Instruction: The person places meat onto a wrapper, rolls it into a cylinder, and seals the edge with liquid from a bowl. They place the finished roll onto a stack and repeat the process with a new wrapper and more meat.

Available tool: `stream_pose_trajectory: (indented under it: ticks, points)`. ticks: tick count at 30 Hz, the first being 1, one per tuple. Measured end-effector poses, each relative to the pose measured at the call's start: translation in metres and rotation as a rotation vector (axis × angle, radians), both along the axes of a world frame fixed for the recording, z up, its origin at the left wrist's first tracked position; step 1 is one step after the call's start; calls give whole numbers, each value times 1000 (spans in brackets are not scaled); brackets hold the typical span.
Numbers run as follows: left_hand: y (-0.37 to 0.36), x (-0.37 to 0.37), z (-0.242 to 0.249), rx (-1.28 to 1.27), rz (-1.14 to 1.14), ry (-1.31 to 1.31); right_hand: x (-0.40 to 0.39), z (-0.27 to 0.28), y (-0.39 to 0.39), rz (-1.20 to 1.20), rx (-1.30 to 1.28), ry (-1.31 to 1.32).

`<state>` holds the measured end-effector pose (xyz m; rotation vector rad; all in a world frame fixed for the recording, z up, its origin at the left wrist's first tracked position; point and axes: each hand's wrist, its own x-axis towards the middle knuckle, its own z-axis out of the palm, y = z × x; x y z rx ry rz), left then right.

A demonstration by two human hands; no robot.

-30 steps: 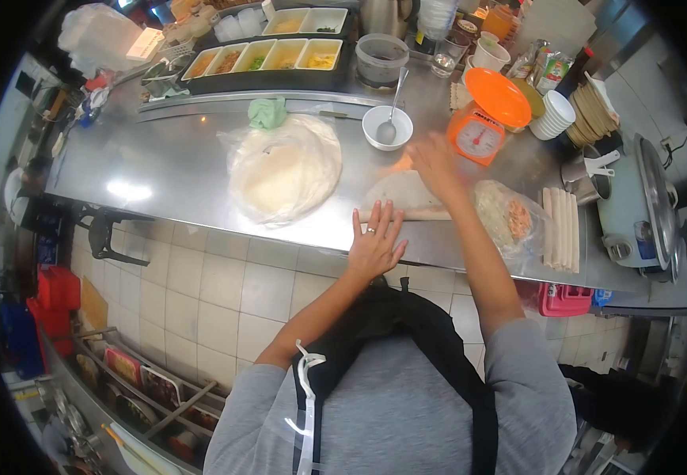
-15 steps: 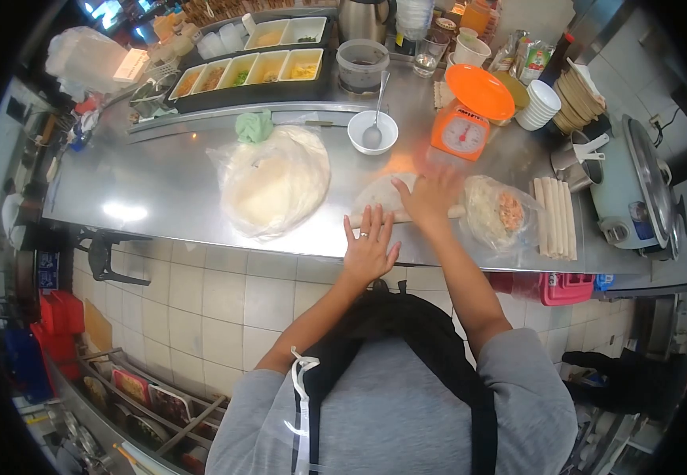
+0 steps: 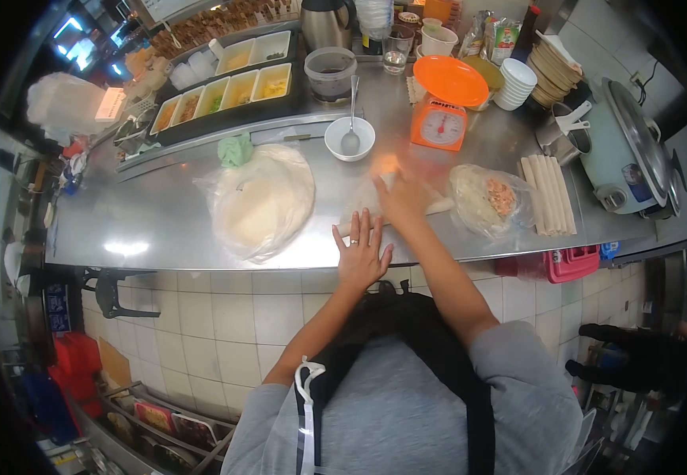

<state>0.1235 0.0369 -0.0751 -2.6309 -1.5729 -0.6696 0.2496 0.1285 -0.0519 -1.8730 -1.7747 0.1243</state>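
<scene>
A thin, pale round wrapper (image 3: 365,195) lies on the steel counter in front of me, with a narrow roll (image 3: 440,206) along its near side. My left hand (image 3: 362,252) rests on the roll's left part, fingers spread, a ring on one finger. Over the wrapper's middle, my right hand (image 3: 403,199) is slightly blurred; a whitish bit of wrapper shows between its thumb and fingers. Right of it sits a clear bag of pale shreds and an orange-pink filling (image 3: 501,197). Finished-looking pale rolls (image 3: 548,194) lie side by side beyond that bag.
A bagged stack of round wrappers (image 3: 260,202) lies left, with a green cloth (image 3: 235,150) at its top. Behind are a white bowl (image 3: 335,145) with a spoon, an orange scale (image 3: 438,125) and topping trays (image 3: 215,104). A large cooker (image 3: 624,158) stands at right.
My right hand has moved left from the roll's right part onto the wrapper, drawing its fingers in. My left hand stays on the roll. The camera view has shifted slightly.
</scene>
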Motion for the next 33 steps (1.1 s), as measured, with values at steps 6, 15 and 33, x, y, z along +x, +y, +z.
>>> stream_pose_trajectory:
  ticks: [6,15,33]
  points:
    - [0,0,-2,10,-10,17,21,9,-36,-85,-396,-122]
    - [0,-1,-2,-12,-19,36,-32,31,36,49,-6,-31]
    - [0,-1,0,-43,-6,90,20,-16,-35,-255,-187,-229]
